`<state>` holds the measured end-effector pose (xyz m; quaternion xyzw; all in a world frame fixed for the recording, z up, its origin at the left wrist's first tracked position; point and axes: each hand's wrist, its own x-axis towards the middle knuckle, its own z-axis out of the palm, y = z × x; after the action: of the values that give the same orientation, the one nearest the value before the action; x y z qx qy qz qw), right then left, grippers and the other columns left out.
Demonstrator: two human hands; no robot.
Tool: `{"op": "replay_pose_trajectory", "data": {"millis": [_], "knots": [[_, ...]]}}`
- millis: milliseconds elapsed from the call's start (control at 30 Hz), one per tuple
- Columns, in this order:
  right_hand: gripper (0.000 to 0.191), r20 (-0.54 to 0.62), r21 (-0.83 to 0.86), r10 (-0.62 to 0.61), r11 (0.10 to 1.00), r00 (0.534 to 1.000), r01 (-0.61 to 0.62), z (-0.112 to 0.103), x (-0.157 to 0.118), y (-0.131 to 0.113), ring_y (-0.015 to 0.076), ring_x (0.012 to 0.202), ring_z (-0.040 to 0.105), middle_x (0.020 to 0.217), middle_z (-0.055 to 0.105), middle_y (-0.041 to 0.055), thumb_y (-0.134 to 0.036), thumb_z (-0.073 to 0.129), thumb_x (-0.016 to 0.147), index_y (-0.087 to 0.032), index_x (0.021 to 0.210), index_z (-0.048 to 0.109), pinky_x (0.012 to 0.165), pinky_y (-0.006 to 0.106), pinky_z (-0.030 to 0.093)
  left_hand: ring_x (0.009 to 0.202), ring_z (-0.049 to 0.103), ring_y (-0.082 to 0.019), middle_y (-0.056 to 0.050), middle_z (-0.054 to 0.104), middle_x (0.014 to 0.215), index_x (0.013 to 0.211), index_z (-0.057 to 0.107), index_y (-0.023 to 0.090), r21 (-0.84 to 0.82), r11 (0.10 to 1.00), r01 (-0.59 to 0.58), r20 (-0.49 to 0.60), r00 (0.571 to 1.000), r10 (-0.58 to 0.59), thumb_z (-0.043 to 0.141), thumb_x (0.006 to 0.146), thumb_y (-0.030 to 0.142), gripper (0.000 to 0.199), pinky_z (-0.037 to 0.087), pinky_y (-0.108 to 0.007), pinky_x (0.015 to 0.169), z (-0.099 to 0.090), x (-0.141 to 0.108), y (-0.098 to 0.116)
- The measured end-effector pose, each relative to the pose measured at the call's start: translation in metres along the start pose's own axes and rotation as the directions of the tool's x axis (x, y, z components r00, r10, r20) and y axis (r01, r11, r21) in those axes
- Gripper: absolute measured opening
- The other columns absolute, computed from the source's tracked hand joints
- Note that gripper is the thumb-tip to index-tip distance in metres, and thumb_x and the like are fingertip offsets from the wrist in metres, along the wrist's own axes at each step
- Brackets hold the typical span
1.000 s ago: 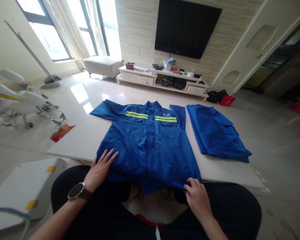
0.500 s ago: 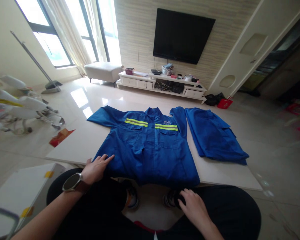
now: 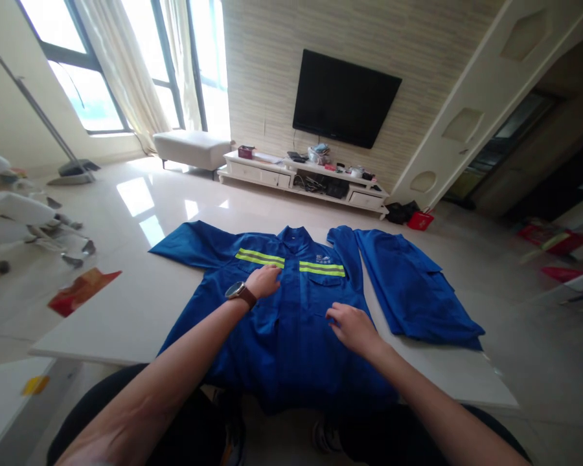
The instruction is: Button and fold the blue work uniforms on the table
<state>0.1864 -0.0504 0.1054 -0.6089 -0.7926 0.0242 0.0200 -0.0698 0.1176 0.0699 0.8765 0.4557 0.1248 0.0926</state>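
A blue work jacket (image 3: pixel 291 336) with yellow-and-grey reflective stripes lies front up on a white table (image 3: pixel 126 323), its collar at the far side. My left hand (image 3: pixel 265 281), with a watch on the wrist, is over the chest beside the left stripe; its loosely bent fingers hold nothing I can see. Over the jacket's right front, below the pocket flap, is my right hand (image 3: pixel 352 327), fingers half bent and apart from the thumb, holding nothing. Whether either hand touches the cloth is hard to tell. Right of the jacket lies a folded blue garment (image 3: pixel 408 285).
An orange-red paper item (image 3: pixel 85 291) is at the table's left edge. A white box (image 3: pixel 10 401) stands at the near left. Beyond the table are a bench (image 3: pixel 194 147), a low TV cabinet (image 3: pixel 257 175) and a red bag (image 3: pixel 420 220). White wheeled chairs (image 3: pixel 14 217) stand at left.
Both hands have moved forward over the jacket: the left from its lower left edge to the chest, the right from near my knee to the right front. The view has tilted slightly upward.
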Motion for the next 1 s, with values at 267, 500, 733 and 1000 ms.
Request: {"op": "replay_pose_trajectory", "data": {"millis": [267,500,733,1000], "knots": [[0.027,0.115,-0.197,-0.121,0.970,0.986,0.142,0.017,0.187,0.001,0.0229,0.112,0.061,0.121,0.063,0.0110,-0.012,0.051,0.095,-0.019,0.117,0.066,0.087,0.029,0.050,0.138,0.048,-0.027,-0.013,0.053,0.151,0.141,0.054,0.018,-0.047,0.996,0.079,-0.165,0.983,-0.085,0.047,0.097,0.024,0.044,0.035,-0.043,0.115,0.072,0.049,-0.028],[0.038,0.152,-0.241,-0.200,0.942,0.968,0.232,0.042,0.275,0.000,0.0211,0.122,0.055,0.138,0.058,0.0080,-0.009,0.051,0.096,-0.023,0.130,0.059,0.094,0.029,0.051,0.121,0.054,-0.028,-0.009,0.064,0.133,0.131,0.061,0.024,0.022,0.997,0.072,-0.220,0.973,-0.066,0.045,0.097,0.026,0.038,0.041,-0.045,0.101,0.080,0.058,-0.043],[0.032,0.134,-0.209,-0.231,0.944,0.964,0.255,0.049,0.288,0.010,0.0213,0.117,0.059,0.126,0.063,0.0098,-0.008,0.050,0.096,-0.019,0.125,0.060,0.090,0.027,0.049,0.121,0.050,-0.032,-0.006,0.052,0.152,0.147,0.050,0.025,0.055,0.996,0.067,-0.190,0.980,-0.055,0.043,0.096,0.026,0.052,0.040,-0.050,0.097,0.078,0.069,-0.050],[0.025,0.167,-0.148,-0.311,0.930,0.936,0.335,0.043,0.294,0.013,0.0185,0.108,0.059,0.121,0.065,0.0095,-0.009,0.051,0.098,-0.016,0.119,0.063,0.086,0.023,0.044,0.118,0.049,-0.032,-0.001,0.055,0.152,0.148,0.050,0.028,0.063,0.995,0.080,-0.165,0.984,-0.068,0.040,0.096,0.026,0.053,0.038,-0.051,0.097,0.078,0.069,-0.046]]}}
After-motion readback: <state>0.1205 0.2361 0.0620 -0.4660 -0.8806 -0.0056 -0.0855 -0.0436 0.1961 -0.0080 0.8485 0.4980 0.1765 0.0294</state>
